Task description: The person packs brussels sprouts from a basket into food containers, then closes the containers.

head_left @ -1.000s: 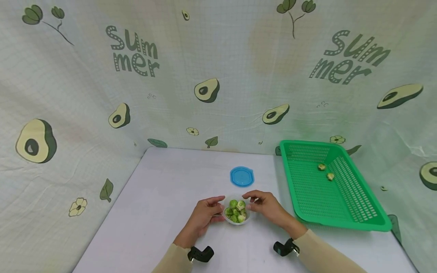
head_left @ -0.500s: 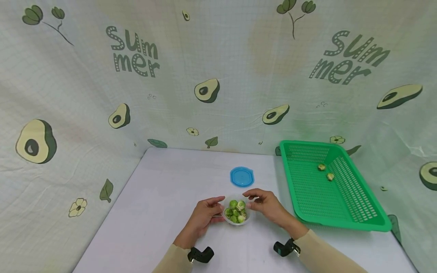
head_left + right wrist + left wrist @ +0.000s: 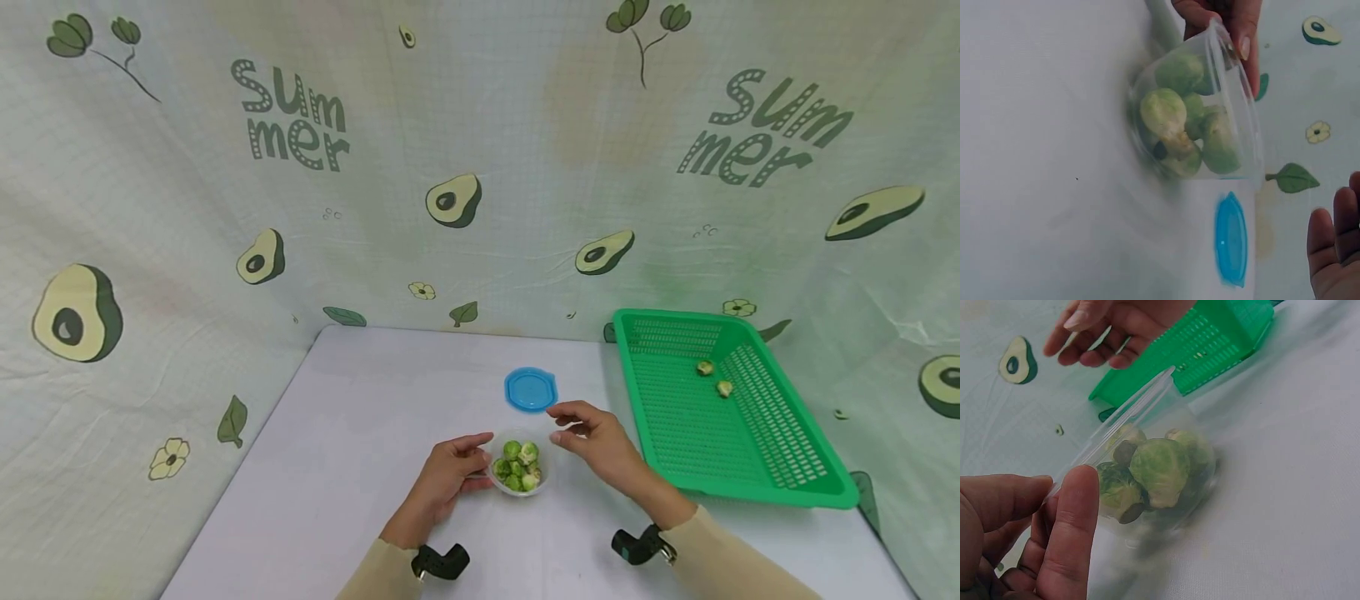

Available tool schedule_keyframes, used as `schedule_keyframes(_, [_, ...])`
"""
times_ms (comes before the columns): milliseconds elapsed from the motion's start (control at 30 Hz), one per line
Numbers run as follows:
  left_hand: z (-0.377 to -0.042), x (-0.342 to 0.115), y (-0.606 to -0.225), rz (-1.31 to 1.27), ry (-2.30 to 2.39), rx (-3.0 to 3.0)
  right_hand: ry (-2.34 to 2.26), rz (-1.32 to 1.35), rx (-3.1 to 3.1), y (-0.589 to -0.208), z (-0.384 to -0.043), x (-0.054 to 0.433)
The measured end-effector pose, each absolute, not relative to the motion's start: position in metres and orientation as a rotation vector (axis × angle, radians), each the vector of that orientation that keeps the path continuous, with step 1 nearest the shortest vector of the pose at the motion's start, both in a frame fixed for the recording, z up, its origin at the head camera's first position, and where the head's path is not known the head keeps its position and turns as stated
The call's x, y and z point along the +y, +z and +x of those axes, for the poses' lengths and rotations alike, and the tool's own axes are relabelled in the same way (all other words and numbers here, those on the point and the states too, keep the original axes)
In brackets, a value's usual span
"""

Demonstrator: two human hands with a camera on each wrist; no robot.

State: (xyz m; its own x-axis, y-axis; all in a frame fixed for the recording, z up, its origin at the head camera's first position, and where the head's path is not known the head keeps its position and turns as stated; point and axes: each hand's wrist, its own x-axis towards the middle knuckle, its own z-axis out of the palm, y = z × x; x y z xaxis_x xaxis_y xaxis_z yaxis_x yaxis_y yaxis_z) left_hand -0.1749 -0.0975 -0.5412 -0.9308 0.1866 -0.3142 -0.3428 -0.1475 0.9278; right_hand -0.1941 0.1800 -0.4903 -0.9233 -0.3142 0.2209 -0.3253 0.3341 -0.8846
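The word "summer" can be read twice on the hanging cloth [image 3: 525, 92], each time split over two lines as "sum" above "mer", in dark green letters: the left print [image 3: 291, 117] runs fairly level, the right print [image 3: 763, 129] slants upward.

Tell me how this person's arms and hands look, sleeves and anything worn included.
The left sleeve and right sleeve are plain light beige. Each wrist wears a chunky black device with a small shiny piece. The left hand and right hand wear no gloves.

Soft light; wrist views dimmer (the right one's blue lid [image 3: 1231, 242] seems blurred).
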Motion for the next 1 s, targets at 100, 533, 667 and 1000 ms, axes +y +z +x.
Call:
schedule_keyframes(100, [-0.174, -0.098, -0.540, -0.179, 2.137, 1.788, 1.663, 0.636, -2.489, -0.479, -0.195, 0.185])
schedule_keyframes(533, [-0.175, -0.098, -0.540, -0.166, 2.144, 1.782, 1.589, 0.541, -2.332, -0.425, -0.208, 0.236])
schedule_keyframes(667, [-0.175, -0.097, -0.541, -0.163, 2.145, 1.783, 1.532, 0.493, -2.300, -0.414, -0.215, 0.259])
schedule_keyframes(1000, [-0.175, -0.097, -0.541, -0.175, 2.153, 1.775, 1.476, 0.368, -2.344, -0.411, -0.231, 0.299])
